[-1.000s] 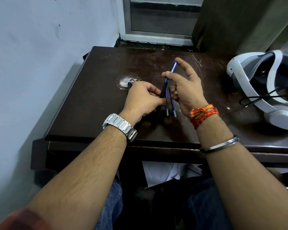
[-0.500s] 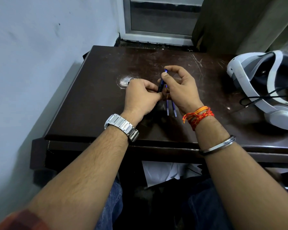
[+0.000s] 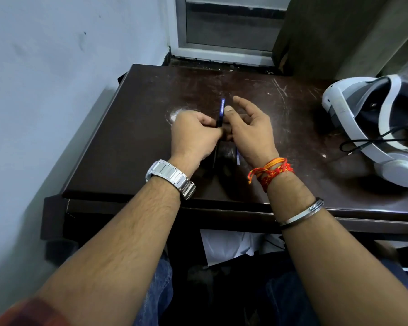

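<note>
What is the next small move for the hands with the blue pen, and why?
Probably the right hand should pinch the upper end of the blue pen. The left hand grips its lower part, so it stands up between the hands. The right hand's fingers are spread open beside it, with the thumb close to the tip, and hold nothing.

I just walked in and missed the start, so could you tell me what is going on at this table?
A person sits at a dark wooden table, working on a blue pen. The left hand grips the pen, whose upper end sticks up between the two hands. The right hand is relaxed, fingers spread, its thumb close beside the pen; whether it touches is unclear. A thin blue piece lies on the table near the right wrist. A white headset rests at the right.
</note>
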Available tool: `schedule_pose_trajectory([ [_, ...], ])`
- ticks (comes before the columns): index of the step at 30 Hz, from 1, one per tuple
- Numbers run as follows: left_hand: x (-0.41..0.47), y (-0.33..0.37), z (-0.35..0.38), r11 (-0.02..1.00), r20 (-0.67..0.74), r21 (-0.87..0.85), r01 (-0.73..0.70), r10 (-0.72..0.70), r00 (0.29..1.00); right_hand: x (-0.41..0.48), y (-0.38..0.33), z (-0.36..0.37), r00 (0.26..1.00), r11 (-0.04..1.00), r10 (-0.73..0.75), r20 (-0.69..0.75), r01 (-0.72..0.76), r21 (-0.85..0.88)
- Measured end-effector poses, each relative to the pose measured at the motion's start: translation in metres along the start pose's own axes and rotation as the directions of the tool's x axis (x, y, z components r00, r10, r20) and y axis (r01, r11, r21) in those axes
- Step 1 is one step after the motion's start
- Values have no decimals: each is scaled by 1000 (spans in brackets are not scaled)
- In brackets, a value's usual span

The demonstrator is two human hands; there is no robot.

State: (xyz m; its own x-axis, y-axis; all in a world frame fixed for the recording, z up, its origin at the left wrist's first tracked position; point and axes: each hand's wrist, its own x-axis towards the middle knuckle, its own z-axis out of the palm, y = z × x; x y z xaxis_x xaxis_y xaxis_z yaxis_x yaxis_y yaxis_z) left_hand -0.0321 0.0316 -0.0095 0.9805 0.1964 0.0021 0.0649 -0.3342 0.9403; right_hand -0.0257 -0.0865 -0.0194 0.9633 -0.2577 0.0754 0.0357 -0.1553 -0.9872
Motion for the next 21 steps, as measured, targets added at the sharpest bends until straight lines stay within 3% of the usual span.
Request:
schedule_pose_trajectory([
  [3,3,1,-13,996,-93,85,6,2,996,0,-1,-1,998,997,48,-41,-45,59],
  [9,17,-4,-35,970,-187,228,88,-45,981,-3,2,0,996,995,32,-78,-39,-90],
  [21,15,-7,-22,904,-112,413,109,-68,991,-5,4,2,994,981,-1,-107,-20,-195],
])
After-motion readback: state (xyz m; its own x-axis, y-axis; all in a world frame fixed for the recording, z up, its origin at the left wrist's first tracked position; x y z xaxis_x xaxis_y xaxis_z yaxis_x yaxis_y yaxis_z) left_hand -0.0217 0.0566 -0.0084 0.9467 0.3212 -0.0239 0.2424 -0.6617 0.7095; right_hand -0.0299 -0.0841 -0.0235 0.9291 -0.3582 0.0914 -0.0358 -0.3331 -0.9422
